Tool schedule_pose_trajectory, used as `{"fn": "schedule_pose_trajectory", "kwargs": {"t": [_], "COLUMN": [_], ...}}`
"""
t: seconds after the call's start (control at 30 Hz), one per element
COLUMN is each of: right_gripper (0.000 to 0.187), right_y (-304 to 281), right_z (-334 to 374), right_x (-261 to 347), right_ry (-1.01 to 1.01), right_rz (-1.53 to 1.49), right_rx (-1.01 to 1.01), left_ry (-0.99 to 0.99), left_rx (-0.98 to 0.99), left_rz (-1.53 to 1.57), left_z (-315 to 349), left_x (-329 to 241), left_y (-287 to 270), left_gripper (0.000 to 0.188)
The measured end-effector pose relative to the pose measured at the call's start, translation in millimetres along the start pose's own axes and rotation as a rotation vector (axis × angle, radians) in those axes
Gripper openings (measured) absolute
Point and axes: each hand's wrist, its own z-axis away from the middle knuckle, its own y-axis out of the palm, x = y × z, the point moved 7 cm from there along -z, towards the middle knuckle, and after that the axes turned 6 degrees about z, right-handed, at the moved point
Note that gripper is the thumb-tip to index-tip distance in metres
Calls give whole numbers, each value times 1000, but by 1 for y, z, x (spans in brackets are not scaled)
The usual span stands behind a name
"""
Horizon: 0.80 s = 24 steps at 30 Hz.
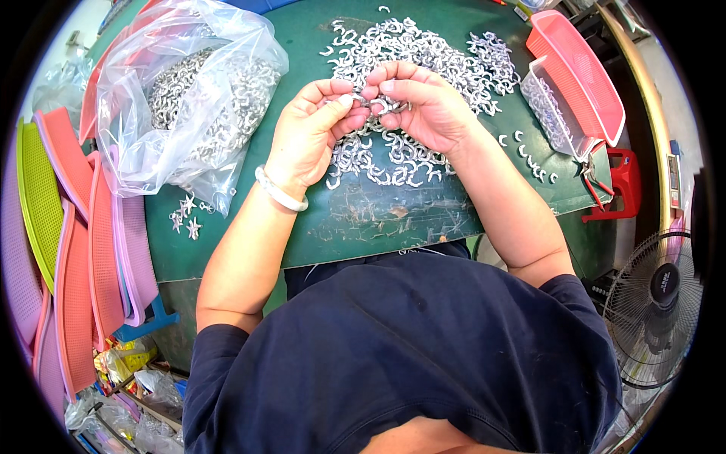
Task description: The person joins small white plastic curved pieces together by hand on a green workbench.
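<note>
Above a spread-out pile of small silvery crescent-shaped metal pieces (423,57), both of my hands meet with their fingertips close together. My left hand (321,125), with a white bangle (280,191) on its wrist, pinches a small metal piece (357,98) between thumb and forefinger. Curled fingers of my right hand (423,106) cradle several of the curved metal pieces (389,104), while its thumb and forefinger come together near the left fingertips. Exactly how the pieces sit between the fingers is partly hidden.
A clear plastic bag (219,98) full of metal pieces stands at the left, star-shaped pieces (193,227) beside it. A clear box (546,110), pink basket (582,83) and red-handled pliers (592,178) lie at the right. Stacked baskets (72,250) flank the green table (363,216); a fan (656,303) stands right.
</note>
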Motion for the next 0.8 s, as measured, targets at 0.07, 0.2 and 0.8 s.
{"fn": "schedule_pose_trajectory", "kwargs": {"t": [0.07,0.2,0.8], "right_gripper": [12,12,14], "right_y": [-1,1,-109], "right_z": [0,1,79], "right_x": [-5,-8,88], "right_ry": [15,13,-381], "right_rz": [63,172,-183], "right_rx": [28,-39,-558], "left_ry": [18,18,-15], "left_rx": [-9,-20,-76], "left_rz": [11,4,-116], "left_z": [0,1,3], "left_x": [-1,0,-2], "left_y": [-1,1,-6], "left_gripper": [17,19,13]}}
